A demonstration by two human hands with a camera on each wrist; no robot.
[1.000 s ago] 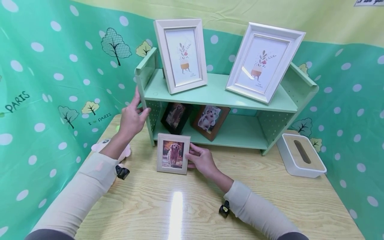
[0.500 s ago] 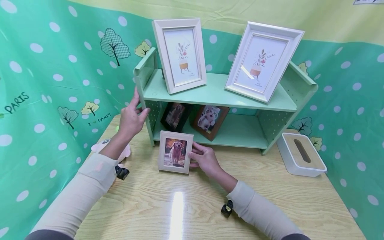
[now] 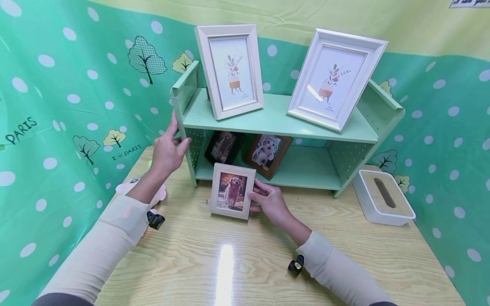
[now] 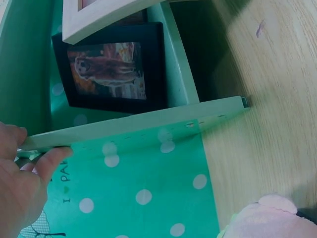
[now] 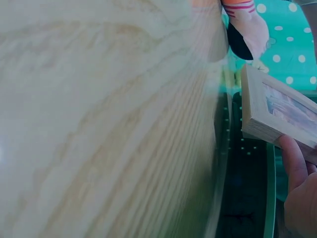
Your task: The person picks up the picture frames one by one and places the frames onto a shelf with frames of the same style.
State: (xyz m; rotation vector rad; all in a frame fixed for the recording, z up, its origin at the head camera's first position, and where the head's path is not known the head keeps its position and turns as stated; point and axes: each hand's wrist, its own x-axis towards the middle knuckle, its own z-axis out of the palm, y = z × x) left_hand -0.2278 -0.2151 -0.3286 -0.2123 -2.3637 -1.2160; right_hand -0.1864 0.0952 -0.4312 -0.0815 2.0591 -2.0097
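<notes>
A pale wooden photo frame with a golden retriever picture (image 3: 232, 192) is lifted slightly off the table in front of a green two-tier shelf (image 3: 306, 168). My right hand (image 3: 272, 204) pinches the frame by its right edge, with the thumb on the front; the right wrist view shows this frame (image 5: 251, 99) from the side. My left hand (image 3: 167, 154) holds the left side panel of the shelf near its front edge. Behind the held frame, a black photo frame (image 3: 220, 151) and a brown photo frame (image 3: 271, 159) stand on the lower tier.
Two large whitish picture frames, one left (image 3: 233, 72) and one right (image 3: 337, 80), lean on the upper tier. A white tissue box (image 3: 383, 197) sits right of the shelf. A pink plush toy (image 3: 158, 195) lies partly behind the left forearm. Polka-dot cloth (image 3: 92, 106) surrounds the table (image 3: 264, 272).
My right hand has moved the retriever photo frame to the right and slightly upward, tilting it a little. The left hand keeps its place on the shelf's side panel.
</notes>
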